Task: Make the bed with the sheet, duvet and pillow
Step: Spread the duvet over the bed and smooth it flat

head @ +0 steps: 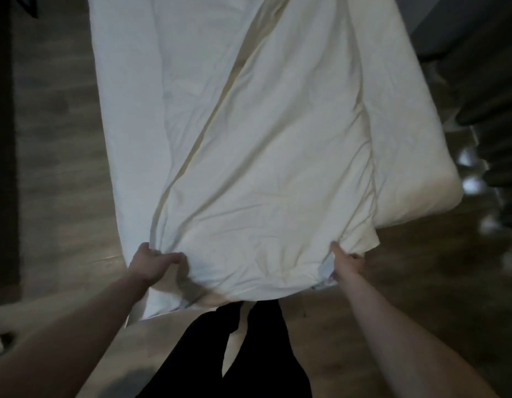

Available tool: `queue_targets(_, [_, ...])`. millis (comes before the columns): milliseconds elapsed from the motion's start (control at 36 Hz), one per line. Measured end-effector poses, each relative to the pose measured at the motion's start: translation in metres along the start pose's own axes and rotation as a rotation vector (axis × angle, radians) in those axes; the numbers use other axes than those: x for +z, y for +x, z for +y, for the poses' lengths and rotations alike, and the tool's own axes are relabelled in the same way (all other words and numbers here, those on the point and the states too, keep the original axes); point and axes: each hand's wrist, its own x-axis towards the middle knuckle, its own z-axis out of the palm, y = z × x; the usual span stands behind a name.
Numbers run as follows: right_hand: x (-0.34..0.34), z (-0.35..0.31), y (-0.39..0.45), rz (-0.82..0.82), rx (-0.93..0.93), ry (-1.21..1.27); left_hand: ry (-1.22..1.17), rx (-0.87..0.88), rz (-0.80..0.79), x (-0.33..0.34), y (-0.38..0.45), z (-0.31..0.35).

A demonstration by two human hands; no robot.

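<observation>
Both the left hand (151,261) and right hand (346,259) grip the sheet (263,168) at the mattress (415,173) foot edge; it lies diagonally, untucked. Duvet and pillow aren't visible.

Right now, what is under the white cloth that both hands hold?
Under the white creased cloth lies a thick pale mattress, bare along its right side. The left hand and right hand grip its near edge. Whatever else lies beneath is covered.

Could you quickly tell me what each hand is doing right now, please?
Left hand: grips the near edge of the white duvet.
Right hand: grips the same edge.
</observation>
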Motion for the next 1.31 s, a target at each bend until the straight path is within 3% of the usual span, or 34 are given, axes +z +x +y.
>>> queue_targets(83, [0.004,0.006,0.025,-0.035,0.039,-0.1,0.022,0.02,0.067,0.004,0.009,0.009])
queue_targets(222, [-0.036,0.01,0.016,0.301,-0.105,-0.108,-0.076,-0.048,0.114,-0.004,0.02,0.014])
queue_targets(278, [-0.055,0.023,0.017,0.225,-0.03,-0.074,-0.071,-0.064,0.115,0.0,0.019,0.019])
queue_targets(389, [-0.06,0.037,0.026,0.031,0.289,0.03,0.001,-0.091,0.152,0.016,0.021,0.02])
queue_targets(528, [-0.036,0.016,0.033,-0.192,0.29,-0.225,0.193,-0.146,0.125,0.016,0.022,0.027])
queue_targets(611, [-0.023,-0.008,0.024,0.085,0.099,-0.371,0.288,-0.111,0.158,0.015,0.024,0.039])
queue_targets(667, [-0.02,-0.019,0.012,0.211,-0.193,-0.368,0.343,0.04,0.292,0.011,0.024,0.05])
queue_targets(750, [-0.01,-0.022,-0.008,0.152,-0.69,-0.437,0.432,0.434,0.425,0.008,0.001,0.074])
queue_targets(806, [0.001,-0.027,-0.024,0.016,-0.865,-0.468,0.577,0.622,0.356,0.012,-0.011,0.092])
queue_targets(861, [0.012,-0.03,-0.041,-0.177,-0.844,-0.567,0.727,0.61,0.17,0.019,-0.02,0.103])
queue_targets(972, [0.022,-0.027,-0.063,-0.594,-0.422,-0.874,0.956,0.456,-0.274,0.024,-0.025,0.103])
queue_targets(1056, [0.029,-0.03,-0.075,-0.574,-0.297,-0.909,0.953,0.445,-0.316,0.018,-0.03,0.107])
queue_targets(1139, [0.043,-0.042,-0.094,-0.476,-0.367,-0.883,0.804,0.432,-0.247,-0.002,-0.025,0.116])
queue_targets(1306, [0.093,-0.072,-0.157,-0.457,-0.571,-0.783,0.686,0.661,-0.168,-0.07,-0.005,0.133])
